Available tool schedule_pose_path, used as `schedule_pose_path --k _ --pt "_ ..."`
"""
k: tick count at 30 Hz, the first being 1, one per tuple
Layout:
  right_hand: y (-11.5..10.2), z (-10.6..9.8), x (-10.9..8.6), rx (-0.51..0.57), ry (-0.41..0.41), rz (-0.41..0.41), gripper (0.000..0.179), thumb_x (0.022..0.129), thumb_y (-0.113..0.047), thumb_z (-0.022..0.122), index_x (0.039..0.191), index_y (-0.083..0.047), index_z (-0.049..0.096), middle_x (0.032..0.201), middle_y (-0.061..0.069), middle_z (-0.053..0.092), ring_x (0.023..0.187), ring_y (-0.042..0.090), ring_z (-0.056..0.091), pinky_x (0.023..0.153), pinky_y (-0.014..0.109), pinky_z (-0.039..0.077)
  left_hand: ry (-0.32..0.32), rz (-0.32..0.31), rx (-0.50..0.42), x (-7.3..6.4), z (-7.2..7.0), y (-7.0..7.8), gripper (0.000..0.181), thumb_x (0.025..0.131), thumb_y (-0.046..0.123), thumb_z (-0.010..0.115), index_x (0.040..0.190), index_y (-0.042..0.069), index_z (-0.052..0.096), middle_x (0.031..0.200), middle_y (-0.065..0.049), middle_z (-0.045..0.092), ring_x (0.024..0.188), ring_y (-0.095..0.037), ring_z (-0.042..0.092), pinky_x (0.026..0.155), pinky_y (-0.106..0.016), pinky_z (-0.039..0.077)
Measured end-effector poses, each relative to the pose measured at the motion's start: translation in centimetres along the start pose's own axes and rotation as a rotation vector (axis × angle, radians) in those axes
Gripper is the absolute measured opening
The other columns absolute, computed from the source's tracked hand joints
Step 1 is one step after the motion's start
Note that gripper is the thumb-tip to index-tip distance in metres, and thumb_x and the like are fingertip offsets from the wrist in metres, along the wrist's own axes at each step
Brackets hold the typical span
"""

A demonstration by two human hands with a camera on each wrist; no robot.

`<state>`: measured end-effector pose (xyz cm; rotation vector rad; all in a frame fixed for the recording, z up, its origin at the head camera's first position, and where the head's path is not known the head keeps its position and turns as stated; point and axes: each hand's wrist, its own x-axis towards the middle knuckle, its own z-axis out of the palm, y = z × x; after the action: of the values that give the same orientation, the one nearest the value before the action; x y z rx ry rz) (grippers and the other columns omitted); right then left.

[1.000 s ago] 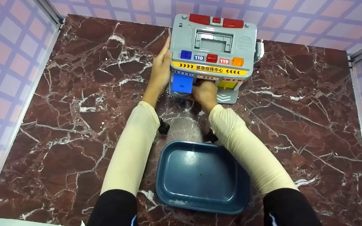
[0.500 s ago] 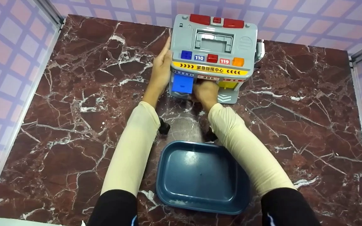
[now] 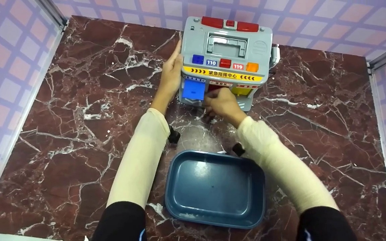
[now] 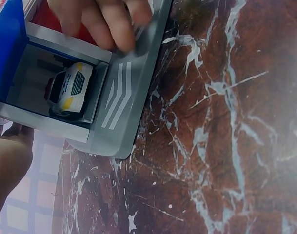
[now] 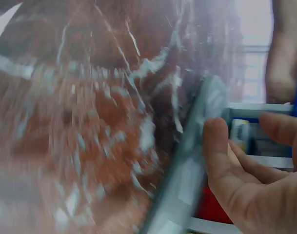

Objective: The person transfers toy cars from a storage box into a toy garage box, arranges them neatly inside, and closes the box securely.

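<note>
A grey toy emergency station with red lights on its roof stands by the back wall. Flat along its left side lies my left hand, fingers straight. The blue door of the left bay is swung up, and a white toy police car sits inside that bay, nose outward. My right hand is in front of the middle bay, beside the blue door. Its fingers are loosely bent, with nothing seen between them. Behind them a red door covers the middle bay.
A dark blue plastic basin stands between the forearms, nearer the body. The right bay has a yellow door. A white handle sticks out on the station's right side. Patterned walls enclose the marbled tabletop.
My right hand has drawn back out of the middle bay and its forearm has swung right. Red now shows in that bay's opening. The left hand stays against the station's side.
</note>
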<state>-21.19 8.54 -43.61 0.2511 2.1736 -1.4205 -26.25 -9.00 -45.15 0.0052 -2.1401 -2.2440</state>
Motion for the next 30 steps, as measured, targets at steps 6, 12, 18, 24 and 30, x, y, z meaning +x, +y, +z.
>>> schedule_pose_path --k 6,12,18,24,30 --pt "-2.3 -1.0 -3.4 -0.415 -0.014 -0.200 0.024 0.093 -0.018 0.072 0.112 -0.004 0.073 0.102 0.014 0.074 0.081 0.022 0.070 0.078 0.036 0.060 -0.001 0.000 0.009 0.0 0.0 0.1 0.048 0.110 0.023 0.038 0.157 0.028 0.032 0.147 -0.001 0.055 0.119 -0.014 0.059 0.105 -0.020 0.043" --pt "-4.4 -1.2 -4.8 -0.609 0.286 -0.570 0.027 0.090 -0.022 0.076 0.111 -0.005 0.073 0.106 0.010 0.074 0.093 0.024 0.069 0.084 0.034 0.057 -0.009 -0.028 -0.025 0.0 0.1 0.1 0.048 0.110 0.025 0.039 0.157 0.031 0.032 0.142 -0.002 0.061 0.107 -0.020 0.064 0.097 -0.028 0.051" --pt "-3.9 -1.8 -1.8 -0.726 0.414 -0.741 0.064 0.085 -0.035 0.081 0.139 -0.011 0.056 0.148 0.013 0.048 0.137 0.032 0.043 0.119 0.043 0.029 -0.010 -0.016 -0.035 0.0 0.2 0.0 0.048 0.110 0.024 0.039 0.157 0.029 0.033 0.143 -0.006 0.060 0.111 -0.022 0.065 0.098 -0.029 0.053" --pt "-2.5 -2.0 1.0 -0.848 0.416 -0.732 0.096 0.074 -0.052 0.085 0.152 -0.019 0.040 0.158 0.015 0.033 0.144 0.037 0.030 0.121 0.052 0.016 -0.015 -0.034 -0.023 0.0 0.2 0.0 0.048 0.110 0.023 0.038 0.157 0.031 0.032 0.148 -0.003 0.055 0.111 -0.021 0.064 0.100 -0.026 0.051" --pt "-1.7 -1.3 2.1 -0.942 0.542 -0.776 0.094 0.072 -0.054 0.086 0.148 -0.019 0.044 0.150 0.013 0.043 0.138 0.035 0.038 0.114 0.051 0.028 -0.013 -0.001 -0.006 0.0 0.1 -0.1 0.048 0.110 0.023 0.038 0.157 0.027 0.033 0.154 -0.001 0.048 0.131 -0.014 0.053 0.108 -0.019 0.041"
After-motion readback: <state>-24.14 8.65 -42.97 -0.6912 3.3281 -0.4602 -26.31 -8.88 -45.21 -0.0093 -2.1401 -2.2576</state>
